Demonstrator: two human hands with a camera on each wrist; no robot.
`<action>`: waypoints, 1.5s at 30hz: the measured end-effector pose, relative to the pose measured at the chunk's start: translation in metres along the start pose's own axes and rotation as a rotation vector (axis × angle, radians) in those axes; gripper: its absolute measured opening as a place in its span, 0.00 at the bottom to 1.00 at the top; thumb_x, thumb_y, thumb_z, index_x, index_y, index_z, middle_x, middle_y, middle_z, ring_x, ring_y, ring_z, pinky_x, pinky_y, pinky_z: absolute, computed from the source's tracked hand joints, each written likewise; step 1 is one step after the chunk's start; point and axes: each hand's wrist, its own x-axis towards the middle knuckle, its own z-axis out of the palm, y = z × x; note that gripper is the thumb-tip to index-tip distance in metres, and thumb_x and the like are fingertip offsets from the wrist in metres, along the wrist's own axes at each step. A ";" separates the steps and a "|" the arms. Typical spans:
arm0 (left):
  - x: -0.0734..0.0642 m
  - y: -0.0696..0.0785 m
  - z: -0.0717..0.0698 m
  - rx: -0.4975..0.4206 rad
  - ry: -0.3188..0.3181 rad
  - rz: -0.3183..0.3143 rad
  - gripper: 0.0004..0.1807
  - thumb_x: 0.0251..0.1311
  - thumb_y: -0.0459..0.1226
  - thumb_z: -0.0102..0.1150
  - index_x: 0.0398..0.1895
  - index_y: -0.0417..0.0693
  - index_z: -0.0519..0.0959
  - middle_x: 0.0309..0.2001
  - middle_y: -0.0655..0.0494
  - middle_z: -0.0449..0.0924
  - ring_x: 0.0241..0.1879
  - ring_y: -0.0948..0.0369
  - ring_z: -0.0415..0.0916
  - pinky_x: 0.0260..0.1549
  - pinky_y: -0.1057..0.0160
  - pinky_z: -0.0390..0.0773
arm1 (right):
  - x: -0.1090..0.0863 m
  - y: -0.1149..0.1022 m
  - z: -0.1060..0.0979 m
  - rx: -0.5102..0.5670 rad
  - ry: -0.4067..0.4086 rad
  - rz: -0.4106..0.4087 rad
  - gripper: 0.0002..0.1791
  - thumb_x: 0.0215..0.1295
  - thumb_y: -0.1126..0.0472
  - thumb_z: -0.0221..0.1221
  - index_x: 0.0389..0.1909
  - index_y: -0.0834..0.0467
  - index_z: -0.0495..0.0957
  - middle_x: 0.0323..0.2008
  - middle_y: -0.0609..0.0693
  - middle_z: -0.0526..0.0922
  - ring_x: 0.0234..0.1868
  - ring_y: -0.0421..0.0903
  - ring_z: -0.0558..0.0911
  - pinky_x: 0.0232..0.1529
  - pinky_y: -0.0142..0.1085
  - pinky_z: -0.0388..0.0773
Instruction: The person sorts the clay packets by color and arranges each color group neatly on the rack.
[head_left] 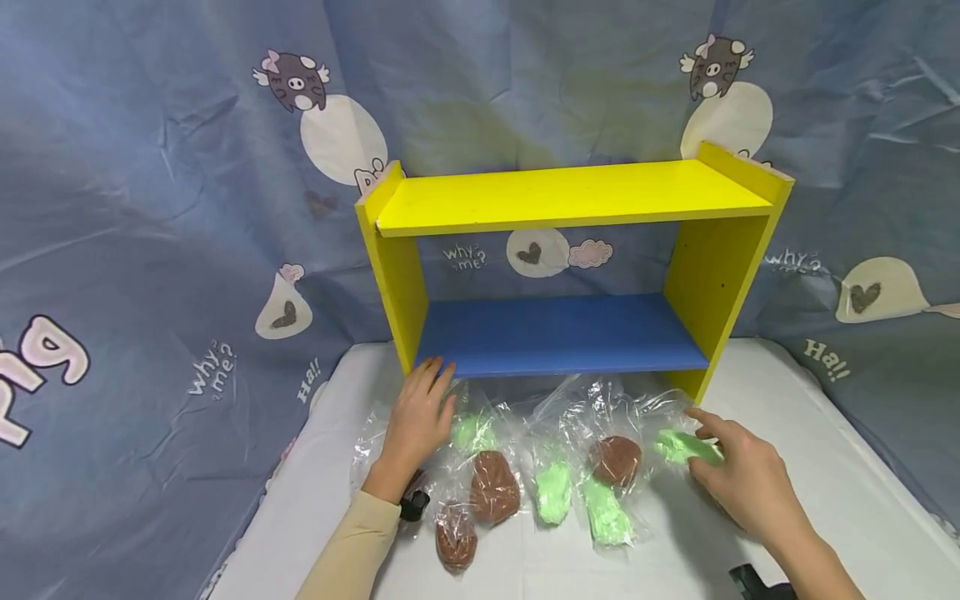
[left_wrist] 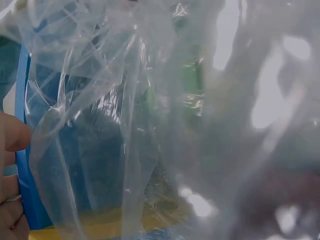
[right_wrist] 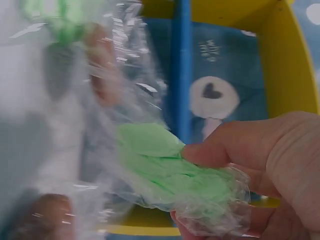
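Note:
My left hand (head_left: 420,421) rests its fingertips at the front left edge of the blue shelf board (head_left: 562,333). In the left wrist view, its fingers (left_wrist: 12,135) lie beside the board's blue edge, and clear plastic (left_wrist: 100,125) covers much of the picture. On the right, my right hand (head_left: 742,475) pinches a clear bag with a light green lump (head_left: 678,446) between thumb and fingers. The right wrist view shows the same green lump (right_wrist: 170,170) inside wrinkled plastic. A brown lump lies partly hidden below this hand.
A yellow shelf unit (head_left: 577,196) stands at the back of the white table (head_left: 555,567). Several clear bags lie before it, with brown lumps (head_left: 495,487) and green lumps (head_left: 553,492) inside. A blue printed curtain (head_left: 165,208) hangs behind and at both sides.

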 end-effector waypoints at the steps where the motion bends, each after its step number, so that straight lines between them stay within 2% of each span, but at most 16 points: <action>1: 0.000 0.000 0.000 -0.001 -0.003 -0.002 0.29 0.64 0.38 0.62 0.68 0.41 0.73 0.67 0.38 0.70 0.69 0.42 0.64 0.68 0.44 0.63 | 0.000 -0.002 -0.005 -0.008 0.018 -0.010 0.36 0.46 0.67 0.70 0.63 0.56 0.78 0.39 0.53 0.86 0.31 0.49 0.79 0.28 0.45 0.71; 6: -0.001 0.001 -0.001 -0.009 -0.010 -0.006 0.29 0.64 0.37 0.63 0.68 0.41 0.73 0.67 0.38 0.70 0.69 0.41 0.64 0.67 0.43 0.64 | 0.002 -0.009 -0.027 -0.016 0.096 -0.044 0.32 0.47 0.68 0.71 0.58 0.57 0.81 0.40 0.53 0.86 0.29 0.51 0.80 0.26 0.42 0.70; 9: 0.000 0.001 -0.002 -0.012 -0.015 -0.009 0.29 0.64 0.36 0.63 0.68 0.41 0.73 0.67 0.38 0.70 0.69 0.41 0.64 0.67 0.42 0.65 | 0.003 -0.013 -0.038 -0.012 0.135 -0.061 0.24 0.48 0.68 0.71 0.50 0.56 0.85 0.41 0.53 0.86 0.31 0.53 0.83 0.25 0.41 0.72; 12: 0.000 0.001 -0.003 -0.016 -0.013 -0.009 0.29 0.63 0.36 0.62 0.68 0.41 0.73 0.67 0.39 0.70 0.69 0.41 0.64 0.67 0.42 0.65 | 0.005 -0.016 -0.046 -0.008 0.172 -0.084 0.16 0.49 0.67 0.72 0.41 0.52 0.87 0.40 0.51 0.86 0.28 0.51 0.82 0.23 0.37 0.72; 16: 0.001 0.001 -0.002 -0.017 -0.002 -0.001 0.29 0.62 0.36 0.63 0.68 0.41 0.73 0.67 0.38 0.71 0.68 0.41 0.64 0.66 0.42 0.65 | 0.007 -0.019 -0.057 -0.015 0.241 -0.121 0.13 0.47 0.65 0.75 0.34 0.48 0.87 0.37 0.46 0.87 0.28 0.48 0.81 0.26 0.28 0.71; 19: 0.000 0.001 -0.002 -0.019 -0.002 0.001 0.29 0.62 0.36 0.64 0.68 0.41 0.74 0.67 0.38 0.71 0.68 0.41 0.64 0.66 0.42 0.65 | 0.007 -0.021 -0.066 -0.027 0.280 -0.118 0.14 0.45 0.64 0.76 0.33 0.48 0.87 0.36 0.44 0.87 0.28 0.49 0.83 0.28 0.22 0.69; 26: 0.000 -0.001 -0.001 -0.025 -0.006 -0.009 0.29 0.62 0.36 0.62 0.68 0.42 0.73 0.67 0.39 0.70 0.69 0.42 0.64 0.67 0.43 0.65 | 0.011 -0.029 -0.087 -0.048 0.293 -0.049 0.16 0.46 0.63 0.78 0.37 0.52 0.87 0.37 0.50 0.88 0.34 0.57 0.85 0.31 0.12 0.64; 28: 0.001 -0.001 -0.001 -0.022 -0.005 -0.008 0.29 0.62 0.37 0.62 0.68 0.42 0.73 0.67 0.39 0.70 0.69 0.41 0.64 0.66 0.42 0.65 | 0.011 -0.031 -0.092 -0.055 0.306 -0.037 0.16 0.46 0.63 0.78 0.38 0.52 0.88 0.38 0.50 0.88 0.35 0.55 0.84 0.33 0.10 0.62; 30: 0.001 -0.001 -0.001 -0.022 -0.012 -0.012 0.30 0.62 0.36 0.62 0.68 0.43 0.73 0.67 0.39 0.70 0.69 0.42 0.64 0.67 0.42 0.65 | 0.011 -0.033 -0.097 -0.048 0.332 -0.038 0.15 0.46 0.63 0.78 0.37 0.53 0.88 0.38 0.49 0.88 0.37 0.40 0.84 0.35 0.09 0.62; 31: 0.001 -0.001 -0.001 -0.023 -0.019 -0.015 0.30 0.62 0.36 0.62 0.69 0.43 0.72 0.67 0.39 0.70 0.69 0.42 0.63 0.67 0.43 0.65 | 0.011 -0.036 -0.100 -0.045 0.340 -0.034 0.15 0.47 0.64 0.78 0.38 0.53 0.88 0.38 0.50 0.88 0.39 0.40 0.83 0.36 0.08 0.61; 32: 0.002 -0.001 -0.001 -0.022 -0.025 -0.019 0.30 0.62 0.36 0.62 0.69 0.43 0.72 0.68 0.39 0.70 0.69 0.42 0.63 0.68 0.43 0.64 | 0.012 -0.038 -0.104 -0.042 0.350 -0.027 0.15 0.47 0.64 0.78 0.38 0.54 0.88 0.38 0.51 0.88 0.39 0.32 0.81 0.37 0.08 0.60; 33: 0.002 -0.001 -0.001 -0.021 -0.029 -0.021 0.30 0.62 0.36 0.62 0.69 0.43 0.72 0.68 0.39 0.70 0.69 0.42 0.63 0.68 0.44 0.64 | 0.013 -0.040 -0.108 -0.039 0.355 -0.017 0.15 0.48 0.65 0.77 0.38 0.55 0.87 0.39 0.52 0.87 0.41 0.32 0.81 0.39 0.07 0.58; 35: 0.004 0.000 -0.002 -0.019 -0.037 -0.025 0.30 0.62 0.35 0.63 0.69 0.43 0.72 0.68 0.40 0.69 0.70 0.43 0.63 0.69 0.45 0.63 | 0.015 -0.043 -0.115 -0.017 0.383 -0.026 0.14 0.50 0.66 0.76 0.39 0.58 0.87 0.40 0.55 0.86 0.44 0.21 0.74 0.42 0.07 0.58; 37: 0.005 0.000 -0.002 -0.014 -0.034 -0.020 0.30 0.62 0.35 0.63 0.69 0.43 0.72 0.68 0.40 0.69 0.70 0.43 0.63 0.69 0.45 0.63 | 0.018 -0.047 -0.122 0.025 0.412 -0.043 0.14 0.52 0.69 0.75 0.41 0.61 0.86 0.41 0.58 0.85 0.47 0.24 0.75 0.44 0.07 0.58; 40: 0.006 0.000 -0.001 -0.016 -0.015 -0.011 0.30 0.61 0.35 0.63 0.69 0.42 0.72 0.67 0.39 0.70 0.69 0.42 0.63 0.68 0.44 0.63 | 0.024 -0.050 -0.128 0.070 0.447 -0.069 0.13 0.54 0.70 0.73 0.42 0.64 0.86 0.45 0.61 0.85 0.46 0.12 0.67 0.45 0.07 0.60; 45: 0.002 0.000 0.002 -0.015 0.007 -0.011 0.31 0.58 0.34 0.64 0.68 0.42 0.73 0.67 0.39 0.71 0.68 0.41 0.65 0.67 0.43 0.65 | 0.037 -0.046 -0.124 0.071 0.439 -0.033 0.13 0.57 0.65 0.73 0.41 0.64 0.85 0.50 0.59 0.86 0.41 0.10 0.68 0.40 0.08 0.63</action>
